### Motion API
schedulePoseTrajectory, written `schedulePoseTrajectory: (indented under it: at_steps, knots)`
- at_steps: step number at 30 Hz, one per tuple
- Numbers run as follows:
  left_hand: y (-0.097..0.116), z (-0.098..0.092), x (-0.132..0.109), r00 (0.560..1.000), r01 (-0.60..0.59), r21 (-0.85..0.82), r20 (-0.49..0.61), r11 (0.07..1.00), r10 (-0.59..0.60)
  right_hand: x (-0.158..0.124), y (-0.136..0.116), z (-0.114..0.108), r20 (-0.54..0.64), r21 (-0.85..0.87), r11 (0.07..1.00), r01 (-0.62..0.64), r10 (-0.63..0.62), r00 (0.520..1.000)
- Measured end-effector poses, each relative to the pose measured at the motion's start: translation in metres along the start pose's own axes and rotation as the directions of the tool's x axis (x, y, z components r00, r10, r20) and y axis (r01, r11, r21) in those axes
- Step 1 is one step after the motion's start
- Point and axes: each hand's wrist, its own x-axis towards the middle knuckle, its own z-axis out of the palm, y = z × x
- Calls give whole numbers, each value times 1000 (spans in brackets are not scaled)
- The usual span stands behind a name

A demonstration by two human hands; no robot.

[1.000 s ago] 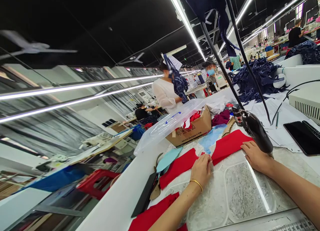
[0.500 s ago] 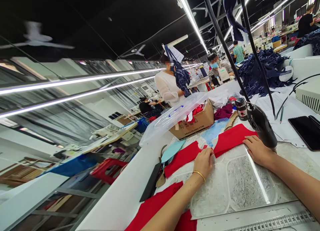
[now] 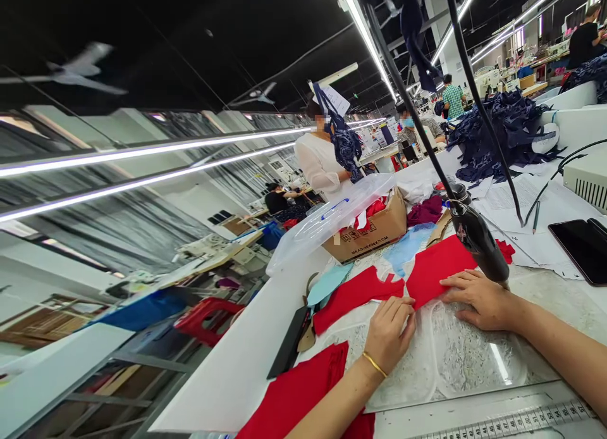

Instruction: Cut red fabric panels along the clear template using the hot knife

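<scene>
Nothing's clamped here: the bare left hand and bare right hand are held open and apart, spread on a clear plastic template. The 2 bright red cloth panels are just touched at their edges, and both hands have been drawn back a bit from where they were 0.5 s ago.

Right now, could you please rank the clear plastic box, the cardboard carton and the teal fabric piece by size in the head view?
Largest first: clear plastic box, cardboard carton, teal fabric piece. The teal piece sits nearer the camera.
</scene>
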Motion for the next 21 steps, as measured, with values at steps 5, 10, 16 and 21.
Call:
schedulePoseTrajectory:
  at_steps: [5, 10, 16, 21]
  knots:
    - [13, -11, -8, 998, 12, -35, -62, 999, -14, 2, 5, 3, -48, 19, 999, -46, 47, 998]
    - [29, -36, -13, 988, 99, -162, -102, 982, -117, 2, 9, 1, -160, 242, 967, -77, 118, 980]
    - [40, -94, -16, 786, 588, -636, 302, 500, -540, -3, 7, -19, -71, 760, 650, 4, 76, 995]
    - [13, -91, -24, 739, 663, -551, 372, 507, -562, -2, 14, -22, 23, 802, 591, -88, 117, 993]
